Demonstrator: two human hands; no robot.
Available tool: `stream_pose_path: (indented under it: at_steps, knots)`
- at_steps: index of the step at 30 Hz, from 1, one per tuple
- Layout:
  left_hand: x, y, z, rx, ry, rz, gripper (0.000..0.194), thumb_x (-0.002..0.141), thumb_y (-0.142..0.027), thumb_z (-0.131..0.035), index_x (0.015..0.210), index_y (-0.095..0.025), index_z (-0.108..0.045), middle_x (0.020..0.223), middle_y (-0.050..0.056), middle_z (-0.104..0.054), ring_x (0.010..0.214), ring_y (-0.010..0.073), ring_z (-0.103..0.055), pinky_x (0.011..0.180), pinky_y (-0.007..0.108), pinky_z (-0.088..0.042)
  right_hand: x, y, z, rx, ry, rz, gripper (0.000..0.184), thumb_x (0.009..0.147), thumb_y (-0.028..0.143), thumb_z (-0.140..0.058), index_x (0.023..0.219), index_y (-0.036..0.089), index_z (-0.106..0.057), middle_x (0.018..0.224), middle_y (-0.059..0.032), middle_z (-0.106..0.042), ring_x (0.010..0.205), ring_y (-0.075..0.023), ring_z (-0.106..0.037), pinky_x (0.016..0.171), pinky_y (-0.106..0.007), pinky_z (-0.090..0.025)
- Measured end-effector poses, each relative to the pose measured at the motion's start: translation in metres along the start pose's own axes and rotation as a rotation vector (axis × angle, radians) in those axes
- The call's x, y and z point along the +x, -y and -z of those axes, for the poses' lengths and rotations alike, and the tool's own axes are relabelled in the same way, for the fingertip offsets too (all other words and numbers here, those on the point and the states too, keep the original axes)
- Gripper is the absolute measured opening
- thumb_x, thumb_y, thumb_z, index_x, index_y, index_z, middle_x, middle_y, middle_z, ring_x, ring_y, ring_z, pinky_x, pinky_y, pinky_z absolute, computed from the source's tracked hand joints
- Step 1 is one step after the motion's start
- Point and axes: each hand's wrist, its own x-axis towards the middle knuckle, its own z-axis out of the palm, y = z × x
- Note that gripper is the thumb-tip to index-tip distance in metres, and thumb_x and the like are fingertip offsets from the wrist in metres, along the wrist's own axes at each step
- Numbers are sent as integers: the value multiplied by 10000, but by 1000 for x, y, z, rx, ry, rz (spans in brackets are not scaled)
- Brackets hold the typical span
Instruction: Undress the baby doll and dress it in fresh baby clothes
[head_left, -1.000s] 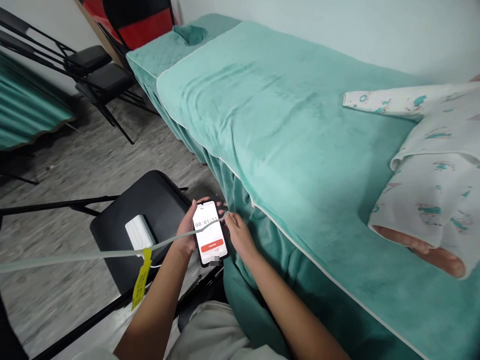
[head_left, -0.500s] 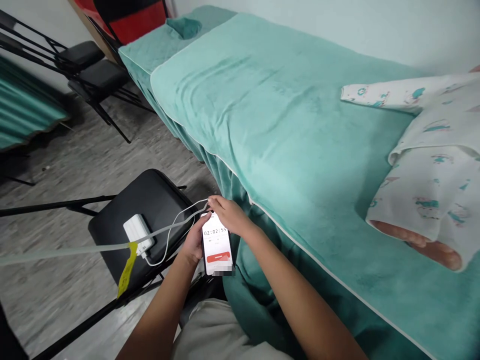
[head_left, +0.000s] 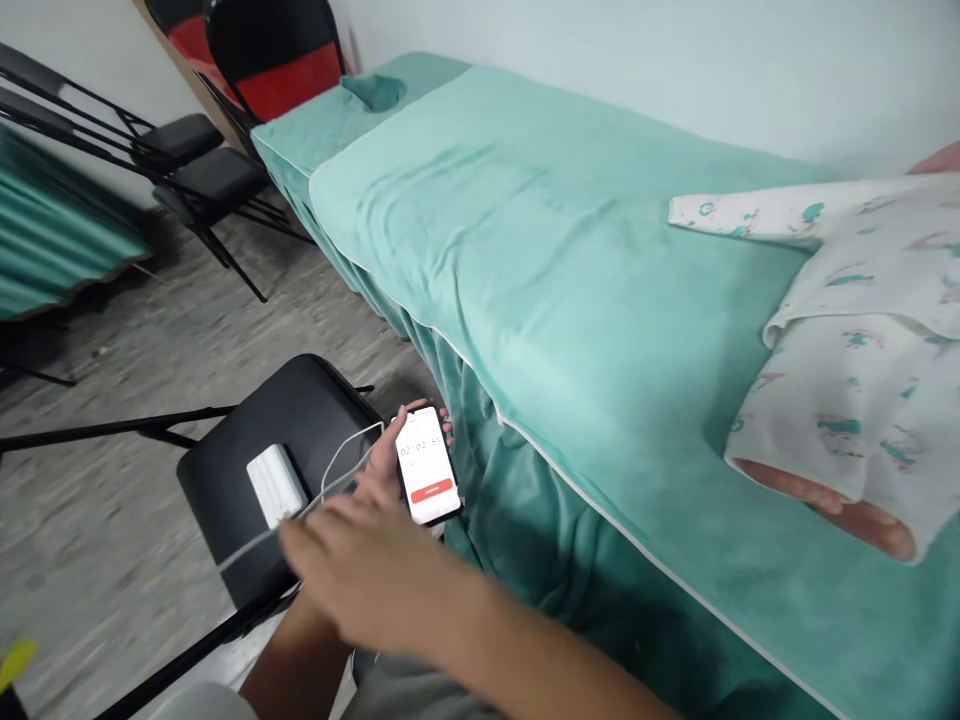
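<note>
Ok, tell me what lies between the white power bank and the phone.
In the head view, part of the black chair seat, pale cables and the left hand lie between them.

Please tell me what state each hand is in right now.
Left hand: closed, holding the phone.
Right hand: blurred, fingers partly curled beside the grey cable; whether its grip holds anything cannot be told.

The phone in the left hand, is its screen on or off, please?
On. The phone screen glows white, showing dark digits and a red bar.
</note>
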Motion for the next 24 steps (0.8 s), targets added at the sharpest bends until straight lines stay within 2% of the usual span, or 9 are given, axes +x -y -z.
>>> stream_pose_path:
  at_steps: [2, 5, 9, 12, 15, 18, 24]
  knots:
    - [7, -12, 7, -10, 4, -28, 340, 934, -464, -601, 1196, -248, -632, 1133, 99, -739, 924, 267, -744, 848, 456, -624, -3, 22, -7, 52, -28, 51, 417, 1009, 188, -424, 1405, 69, -481, 1112, -132, -698, 1027, -273, -622, 1066, -493, -423]
    - [16, -27, 28, -28, -34, -96, 393, 896, -457, -670, 1204, -218, -614, 1108, 92, -748, 882, 251, -754, 801, 413, -637, -9, 36, -14, 97, -39, 63, 454, 1031, 250, -420, 1452, 82, -439, 1156, -138, -697, 1028, -275, -627, 1005, -468, -481]
    - [24, -42, 60, -35, -156, -197, 423, 902, -448, -673, 1254, -222, -607, 1142, 87, -742, 871, 239, -764, 784, 384, -642, -22, 35, -14, 96, 24, 28, 541, 1010, 238, -475, 1503, 58, -346, 1206, -164, -676, 1075, -268, -624, 996, -452, -500]
    - [29, -54, 80, -81, -221, -235, 401, 937, -438, -631, 1278, -229, -599, 1082, 75, -752, 852, 215, -766, 810, 364, -641, -28, 35, -11, 112, 60, 7, 579, 1005, 242, -497, 1517, 59, -300, 1250, -139, -654, 1081, -249, -623, 968, -414, -523]
    - [32, -64, 95, -96, -235, -249, 337, 964, -402, -591, 1246, -218, -610, 1000, 66, -755, 820, 204, -763, 817, 361, -641, -27, 37, -13, 139, 40, -4, 565, 1026, 265, -462, 1526, 79, -276, 1293, -113, -632, 1108, -244, -615, 944, -399, -538]
    - [32, -70, 106, -98, -261, -265, 266, 972, -364, -571, 1172, -199, -633, 931, 65, -754, 781, 204, -757, 788, 367, -643, -25, 38, -17, 159, 61, 1, 583, 1029, 280, -472, 1529, 85, -247, 1329, -144, -610, 1153, -253, -604, 948, -409, -540]
    - [28, -73, 131, -91, -375, -361, 205, 969, -309, -558, 1097, -180, -653, 899, 60, -756, 794, 206, -757, 791, 375, -644, -24, 36, -21, 225, 89, -24, 637, 1007, 300, -517, 1537, 120, -214, 1316, -135, -613, 1123, -249, -624, 943, -401, -544]
